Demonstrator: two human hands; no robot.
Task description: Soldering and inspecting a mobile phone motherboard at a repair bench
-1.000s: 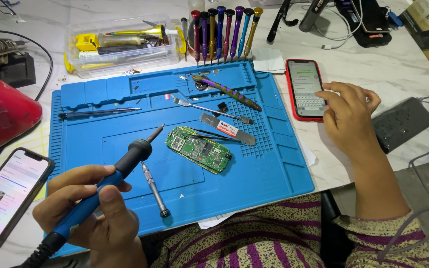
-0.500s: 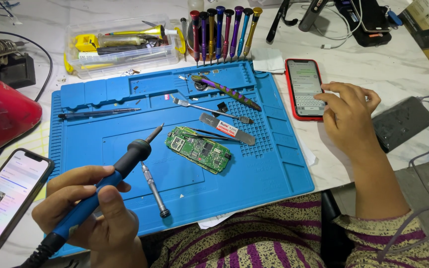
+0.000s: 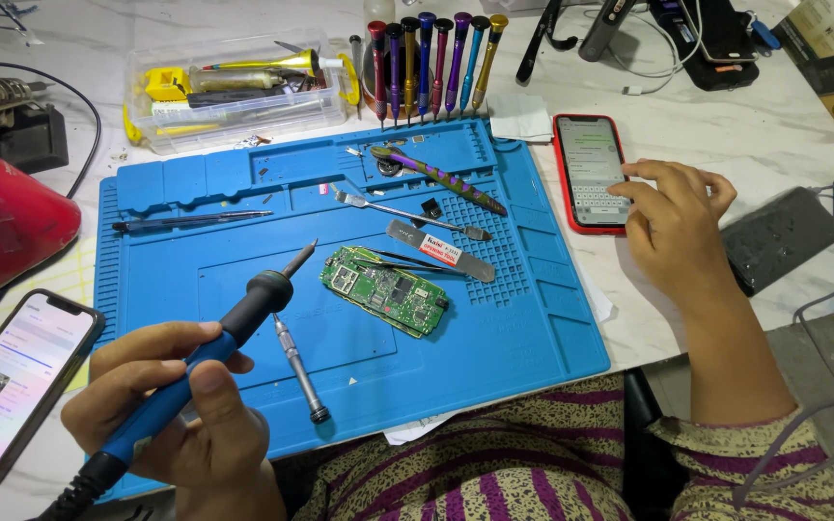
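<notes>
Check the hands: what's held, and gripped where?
Left hand holds the soldering iron by its blue handle. Right hand holds nothing, fingers at the red-cased phone.

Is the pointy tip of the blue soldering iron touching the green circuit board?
Apart. The head view shows blue mat between the soldering iron tip and the circuit board.

Layout relative to the work mat (image 3: 533, 318): a circuit board (image 3: 384, 290) lies near its centre with tweezers (image 3: 407, 260) across it, a screwdriver (image 3: 296, 367) lies left of the board, and the left hand (image 3: 171, 405) holds a soldering iron (image 3: 214, 347) over the mat's near left corner. Behind the mat stand a row of screwdrivers (image 3: 433, 63) and, left of them, a parts box (image 3: 234, 92). A phone (image 3: 591, 172) lies just off the mat's right edge under the right hand (image 3: 678, 227); a second phone (image 3: 12, 381) lies off its left edge.
</notes>
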